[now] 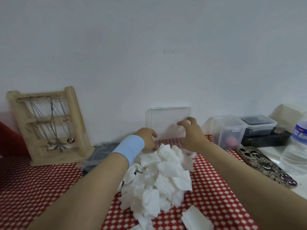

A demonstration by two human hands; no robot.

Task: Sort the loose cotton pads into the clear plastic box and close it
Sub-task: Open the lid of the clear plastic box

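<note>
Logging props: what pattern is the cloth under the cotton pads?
The cloth is red with white dots; head view.

Inspection is finding no legible text. The blue label (pixel 299 132) on the water bottle (pixel 293 153) is showing white lettering, blurred beyond reading. A barcode sticker (pixel 189 153) on the clear plastic box (pixel 166 120) is showing no readable digits.

Two bare forearms show, uncovered right to the picture's lower edge. The left wrist wears a wide, plain light-blue band (pixel 127 147), smooth, snug and unmarked, just behind the left hand (pixel 147 138). The right hand (pixel 191 135) and wrist are bare.
</note>
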